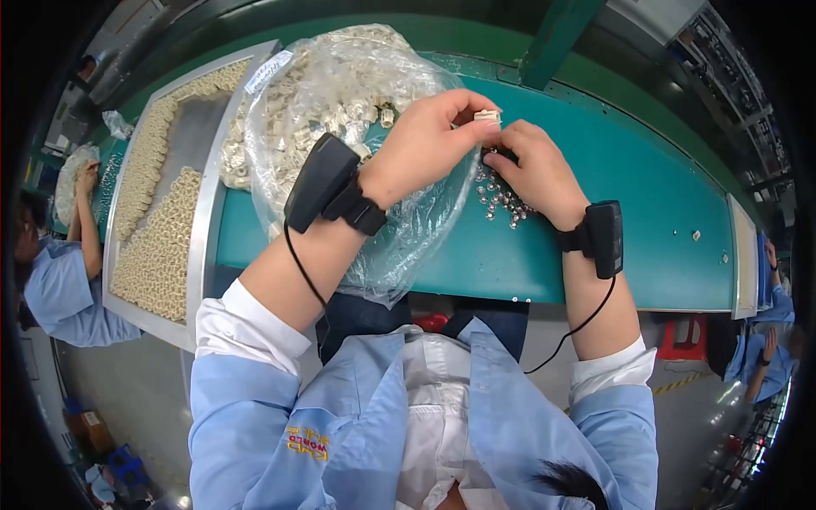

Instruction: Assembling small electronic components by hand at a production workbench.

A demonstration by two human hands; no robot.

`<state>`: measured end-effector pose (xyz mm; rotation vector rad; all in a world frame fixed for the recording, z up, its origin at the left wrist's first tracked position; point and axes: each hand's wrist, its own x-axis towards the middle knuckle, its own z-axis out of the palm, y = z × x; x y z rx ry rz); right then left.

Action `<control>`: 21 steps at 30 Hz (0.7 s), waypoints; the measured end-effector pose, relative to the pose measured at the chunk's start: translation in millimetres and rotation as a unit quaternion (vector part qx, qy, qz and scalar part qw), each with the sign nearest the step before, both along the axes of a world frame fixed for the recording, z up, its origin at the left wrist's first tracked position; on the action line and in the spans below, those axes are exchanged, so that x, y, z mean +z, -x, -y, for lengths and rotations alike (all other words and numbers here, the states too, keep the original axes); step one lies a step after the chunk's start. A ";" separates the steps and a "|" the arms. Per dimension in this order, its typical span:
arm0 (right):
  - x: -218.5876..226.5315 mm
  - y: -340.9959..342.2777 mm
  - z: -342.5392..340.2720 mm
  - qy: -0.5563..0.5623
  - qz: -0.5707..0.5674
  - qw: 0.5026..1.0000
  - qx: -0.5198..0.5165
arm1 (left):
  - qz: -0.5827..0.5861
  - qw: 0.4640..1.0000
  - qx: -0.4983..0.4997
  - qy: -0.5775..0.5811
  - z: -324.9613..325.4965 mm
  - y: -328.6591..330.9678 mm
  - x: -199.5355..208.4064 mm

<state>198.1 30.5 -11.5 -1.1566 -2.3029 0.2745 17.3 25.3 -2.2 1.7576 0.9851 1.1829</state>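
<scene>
Between the thumb and fingers of my left hand point(429, 144) is a small cream plastic part point(487, 116), held above the green work surface. My right hand point(540, 170) is close beside it, fingers curled and pinched together near the part; what they hold, if anything, is hidden. Below my right hand lies a loose pile of small shiny metal pieces point(501, 202). A clear plastic bag point(399, 246) full of similar cream parts point(319, 127) spreads open under and behind my left forearm. Both wrists carry black strapped devices with cables.
On the left stands a metal-rimmed tray point(202, 229) with rows of cream parts point(157, 255). A few loose bits point(696, 235) lie at the right of the green table point(629, 187). Co-workers in blue point(72, 289) sit left and right. A red stool point(682, 340) is below.
</scene>
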 end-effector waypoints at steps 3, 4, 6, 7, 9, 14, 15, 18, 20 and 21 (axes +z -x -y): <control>0.4 -1.3 -1.9 0.029 0.013 1.000 0.000 | 0.017 1.000 -0.018 0.019 -12.3 2.4 -11.6; 0.4 -2.0 -2.9 0.036 0.015 0.999 -0.004 | 0.019 0.999 -0.021 0.026 -15.9 5.6 -14.7; 1.2 -2.6 -4.0 0.025 0.016 1.000 0.002 | 0.024 0.999 -0.027 0.040 -19.3 9.1 -22.4; 1.3 -2.6 -4.4 0.019 0.016 1.000 0.005 | 0.023 0.999 -0.026 0.042 -20.4 11.3 -25.7; 0.3 -4.9 -6.3 0.032 0.007 0.999 0.007 | 0.021 0.999 -0.023 0.043 -17.3 13.0 -21.0; 1.8 -9.7 -4.0 0.144 -0.107 0.983 -0.025 | 0.034 0.998 -0.032 0.039 -11.0 10.1 -20.4; 3.3 -9.6 -2.5 0.190 -0.153 0.969 -0.045 | 0.032 0.998 -0.034 0.040 -9.2 10.1 -19.1; 13.2 -8.7 2.5 0.281 -0.280 0.918 -0.024 | 0.031 0.998 -0.038 0.042 -4.6 11.0 -13.7; 13.7 -10.6 3.1 0.322 -0.342 0.883 -0.016 | 0.008 0.996 -0.063 0.065 -1.9 12.8 -8.7; 12.9 -12.3 2.3 0.330 -0.363 0.871 -0.001 | -0.003 0.994 -0.075 0.076 -1.5 12.6 -8.2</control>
